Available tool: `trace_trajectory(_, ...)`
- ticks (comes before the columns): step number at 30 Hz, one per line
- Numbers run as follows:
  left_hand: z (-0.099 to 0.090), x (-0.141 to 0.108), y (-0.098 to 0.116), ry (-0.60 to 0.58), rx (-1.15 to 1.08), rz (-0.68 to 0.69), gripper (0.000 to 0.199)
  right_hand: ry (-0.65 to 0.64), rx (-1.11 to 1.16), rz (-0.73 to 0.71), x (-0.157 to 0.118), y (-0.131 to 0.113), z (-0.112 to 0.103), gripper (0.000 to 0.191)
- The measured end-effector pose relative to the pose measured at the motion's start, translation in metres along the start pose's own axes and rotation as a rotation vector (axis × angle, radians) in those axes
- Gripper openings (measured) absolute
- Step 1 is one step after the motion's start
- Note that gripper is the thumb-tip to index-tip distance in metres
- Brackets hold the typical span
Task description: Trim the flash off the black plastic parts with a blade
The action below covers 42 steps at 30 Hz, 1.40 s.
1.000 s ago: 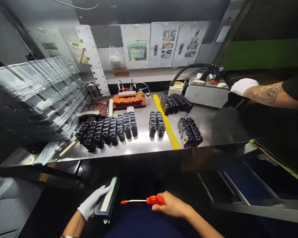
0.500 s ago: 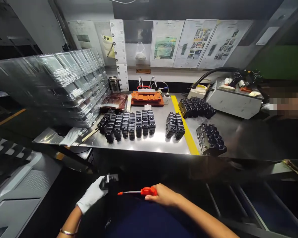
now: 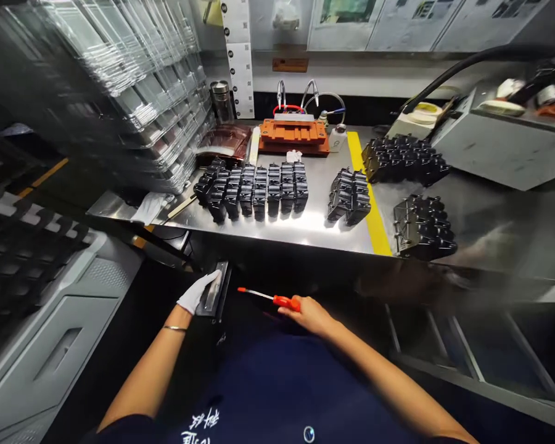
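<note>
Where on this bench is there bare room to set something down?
Bare bench shows between the long row of black blocks and the black pair beside the yellow tape, and right of the front-right cluster, before the grey box. It's crowded at left, by the stacked trays, and around the orange fixture.
</note>
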<state>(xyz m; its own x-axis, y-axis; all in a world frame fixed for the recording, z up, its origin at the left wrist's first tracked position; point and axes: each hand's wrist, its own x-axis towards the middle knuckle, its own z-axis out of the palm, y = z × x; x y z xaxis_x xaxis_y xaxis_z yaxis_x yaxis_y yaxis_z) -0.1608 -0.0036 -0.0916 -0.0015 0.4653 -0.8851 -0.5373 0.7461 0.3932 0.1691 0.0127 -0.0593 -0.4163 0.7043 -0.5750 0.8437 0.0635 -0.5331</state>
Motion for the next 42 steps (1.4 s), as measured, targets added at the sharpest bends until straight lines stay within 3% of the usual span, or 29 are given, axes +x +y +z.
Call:
trace_trajectory(2, 0.001, 0.004, 0.003, 0.011, 0.012, 0.018, 0.024, 0.022, -0.023, -0.003, 0.005, -0.004, 0.002, 0.046)
trace_trajectory(6, 0.000, -0.001, 0.012, -0.002, 0.135, 0.089, 0.025, -0.064, 0.014, -0.089, 0.010, -0.005, -0.001, 0.048)
trace_trajectory(9, 0.001, -0.001, 0.017, 0.011, 0.354, 0.261, 0.034, 0.038, -0.014, 0.000, 0.008, -0.004, -0.003, 0.048)
trace_trajectory(13, 0.010, 0.011, 0.016, 0.119, 0.517, 0.486, 0.038, -0.124, -0.051, -0.126, -0.001, -0.012, 0.003, 0.047)
trace_trajectory(16, 0.023, 0.020, 0.012, 0.219, 0.665, 0.617, 0.033, -0.055, -0.136, -0.075, -0.007, -0.018, 0.009, 0.045)
trace_trajectory(20, 0.038, 0.029, 0.006, 0.274, 0.829, 0.693, 0.029, -0.030, -0.190, -0.034, -0.010, -0.021, 0.014, 0.045)
trace_trajectory(24, 0.042, 0.037, 0.001, 0.267, 0.930, 0.714, 0.032, -0.037, -0.207, -0.034, -0.009, -0.018, 0.018, 0.047)
trace_trajectory(31, 0.029, 0.026, -0.012, 0.138, 1.014, 0.733, 0.042, 0.112, -0.120, 0.126, 0.007, 0.002, 0.010, 0.049)
trace_trajectory(37, 0.022, 0.012, -0.020, 0.014, 1.087, 0.755, 0.048, 0.117, -0.135, 0.103, 0.012, 0.005, 0.008, 0.053)
trace_trajectory(39, 0.014, 0.009, -0.022, 0.088, 1.163, 0.781, 0.049, 0.118, -0.108, 0.108, 0.011, 0.006, 0.008, 0.054)
trace_trajectory(42, -0.012, 0.007, -0.022, 0.335, 1.305, 0.906, 0.037, 0.064, 0.012, 0.025, 0.006, 0.014, 0.005, 0.052)
